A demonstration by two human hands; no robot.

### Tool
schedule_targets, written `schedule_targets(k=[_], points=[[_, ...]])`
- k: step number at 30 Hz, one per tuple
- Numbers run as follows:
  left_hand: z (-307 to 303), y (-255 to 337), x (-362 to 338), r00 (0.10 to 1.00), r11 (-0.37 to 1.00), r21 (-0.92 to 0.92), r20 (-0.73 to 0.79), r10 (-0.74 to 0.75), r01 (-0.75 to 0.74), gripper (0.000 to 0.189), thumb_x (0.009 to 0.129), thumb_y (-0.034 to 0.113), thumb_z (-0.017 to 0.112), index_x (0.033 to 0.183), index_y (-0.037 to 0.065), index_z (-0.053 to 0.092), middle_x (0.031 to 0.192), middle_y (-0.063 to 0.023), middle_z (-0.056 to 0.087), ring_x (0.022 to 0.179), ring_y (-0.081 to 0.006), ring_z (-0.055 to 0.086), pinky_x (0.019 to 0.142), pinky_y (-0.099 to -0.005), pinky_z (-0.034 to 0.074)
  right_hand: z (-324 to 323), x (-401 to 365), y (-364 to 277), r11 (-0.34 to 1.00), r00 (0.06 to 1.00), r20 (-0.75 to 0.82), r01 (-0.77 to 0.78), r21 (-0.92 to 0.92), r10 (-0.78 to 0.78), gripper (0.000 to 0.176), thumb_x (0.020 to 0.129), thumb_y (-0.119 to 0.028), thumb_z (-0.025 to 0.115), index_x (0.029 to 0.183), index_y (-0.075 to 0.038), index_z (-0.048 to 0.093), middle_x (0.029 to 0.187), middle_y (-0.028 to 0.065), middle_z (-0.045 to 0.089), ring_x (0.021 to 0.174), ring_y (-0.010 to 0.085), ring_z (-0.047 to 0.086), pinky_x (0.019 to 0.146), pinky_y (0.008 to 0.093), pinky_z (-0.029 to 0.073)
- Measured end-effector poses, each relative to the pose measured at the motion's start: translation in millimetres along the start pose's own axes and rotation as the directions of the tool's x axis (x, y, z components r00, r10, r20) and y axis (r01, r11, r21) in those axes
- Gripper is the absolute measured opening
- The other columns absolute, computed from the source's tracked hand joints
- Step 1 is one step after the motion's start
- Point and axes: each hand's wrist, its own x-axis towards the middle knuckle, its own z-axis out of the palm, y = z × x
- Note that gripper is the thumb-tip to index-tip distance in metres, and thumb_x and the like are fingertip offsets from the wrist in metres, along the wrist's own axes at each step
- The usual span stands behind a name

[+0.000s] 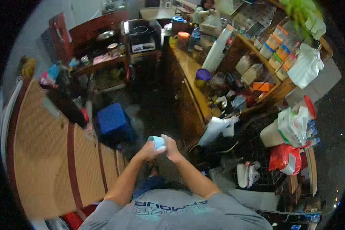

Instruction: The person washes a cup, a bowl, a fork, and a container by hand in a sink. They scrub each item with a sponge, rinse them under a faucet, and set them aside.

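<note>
Centrally, before the grey shirt (172, 211), the left hand (148, 150) grasps a pale blue cup (157, 142); the right hand (171, 148) curls beside it, its grip unclear; farther stand a blue box (114, 118), then a wooden counter (188, 71).

Stacked tubs (281, 51) stand on a wooden shelf (252, 49).

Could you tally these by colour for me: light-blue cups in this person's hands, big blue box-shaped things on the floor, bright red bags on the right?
Light blue: 1, the cup in the left hand
Blue: 1, the box-shaped thing
Red: 1, the bag
Total: 3
</note>
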Motion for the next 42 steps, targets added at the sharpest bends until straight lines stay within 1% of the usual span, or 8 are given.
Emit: schedule_targets(k=[7, 11, 13, 20, 27, 33, 37, 42], points=[[-53, 30, 107, 0.928, 0.961, 0.151, 0.329, 0.174, -0.233, 0.034, 0.079, 0.030, 0.071, 0.098, 0.003, 0.064, 0.094, -0.0141, 0.067, 0.087, -0.0298, 0.063, 0.080, -0.0383, 0.049, -14, 79, -75, 0.987, 0.983, -0.117, -0.152, -0.062, 0.144, 0.033, 0.095, -0.033, 0.052, 0.100, -0.002, 0.061, 0.092, 0.0095, 0.064, 0.080, 0.0212, 0.064, 0.070, 0.0382, 0.051], [-61, 30, 129, 0.987, 0.999, 0.033, 0.156, 0.034, -0.039, 0.030, 0.078, 0.024, 0.072, 0.095, 0.001, 0.064, 0.092, -0.0139, 0.068, 0.084, -0.0268, 0.064, 0.077, -0.0379, 0.050, 5, 79, -105, 0.996, 0.993, -0.108, -0.061, -0.066, 0.054, 0.034, 0.094, -0.036, 0.052, 0.104, -0.004, 0.060, 0.091, 0.0080, 0.062, 0.077, 0.0224, 0.062, 0.071, 0.0376, 0.051], [-61, 36, 129, 0.966, 0.964, 0.069, 0.045, 0.254, -0.257, 0.032, 0.077, 0.027, 0.073, 0.095, 0.001, 0.064, 0.086, -0.0100, 0.067, 0.079, -0.0219, 0.064, 0.073, -0.0361, 0.050, 21, 65, -118, 0.995, 0.989, -0.151, -0.017, -0.095, 0.003, 0.035, 0.094, -0.036, 0.053, 0.105, -0.004, 0.058, 0.094, 0.0086, 0.060, 0.081, 0.0222, 0.061, 0.072, 0.0374, 0.052], [-43, 50, 53, 0.993, 0.894, -0.448, -0.114, -0.029, -0.025, 0.025, 0.084, 0.023, 0.070, 0.094, 0.001, 0.066, 0.085, -0.0023, 0.065, 0.076, -0.0113, 0.060, 0.068, -0.0284, 0.049, 23, -9, -100, 0.999, 0.954, 0.299, 0.014, -0.043, -0.001, 0.036, 0.095, -0.034, 0.050, 0.115, -0.005, 0.055, 0.109, 0.0100, 0.057, 0.096, 0.0240, 0.059, 0.081, 0.0424, 0.054], [5, 49, -74, 0.992, 0.879, -0.477, -0.104, -0.067, 0.010, 0.028, 0.088, 0.023, 0.067, 0.105, 0.001, 0.063, 0.097, -0.0033, 0.066, 0.082, -0.0121, 0.061, 0.074, -0.0281, 0.049, 42, -106, -47, 0.989, 0.979, 0.148, -0.129, -0.070, 0.139, 0.035, 0.093, -0.040, 0.056, 0.096, -0.005, 0.062, 0.089, 0.0053, 0.063, 0.075, 0.0193, 0.062, 0.067, 0.0396, 0.056], [30, 85, -181, 0.988, 0.999, -0.003, -0.152, 0.042, -0.043, 0.040, 0.082, 0.032, 0.070, 0.106, 0.001, 0.062, 0.100, -0.0122, 0.067, 0.094, -0.0254, 0.064, 0.084, -0.0385, 0.048, 61, -160, -13, 0.943, 0.937, 0.143, -0.297, -0.149, 0.318, 0.029, 0.092, -0.038, 0.057, 0.091, -0.009, 0.063, 0.080, 0.0025, 0.062, 0.077, 0.0172, 0.059, 0.070, 0.0361, 0.047], [50, 53, -216, 0.953, 0.966, 0.170, -0.266, -0.144, 0.193, 0.042, 0.082, 0.037, 0.069, 0.103, 0.001, 0.064, 0.096, -0.0208, 0.067, 0.094, -0.0325, 0.065, 0.082, -0.0396, 0.049, 64, -183, 27, 0.888, 0.882, 0.148, -0.420, -0.186, 0.448, 0.026, 0.091, -0.034, 0.057, 0.094, -0.009, 0.063, 0.085, 0.0026, 0.061, 0.081, 0.0163, 0.058, 0.074, 0.0346, 0.046], [72, 24, -254, 0.910, 0.995, -0.028, -0.402, -0.099, 0.096, 0.036, 0.086, 0.037, 0.065, 0.094, 0.002, 0.065, 0.086, -0.0152, 0.069, 0.081, -0.0295, 0.066, 0.073, -0.0399, 0.049, 59, -218, 88, 0.993, 0.961, 0.261, -0.107, 0.056, 0.089, 0.026, 0.090, -0.029, 0.056, 0.096, -0.005, 0.063, 0.091, 0.0037, 0.060, 0.082, 0.0158, 0.058, 0.075, 0.0306, 0.047]])
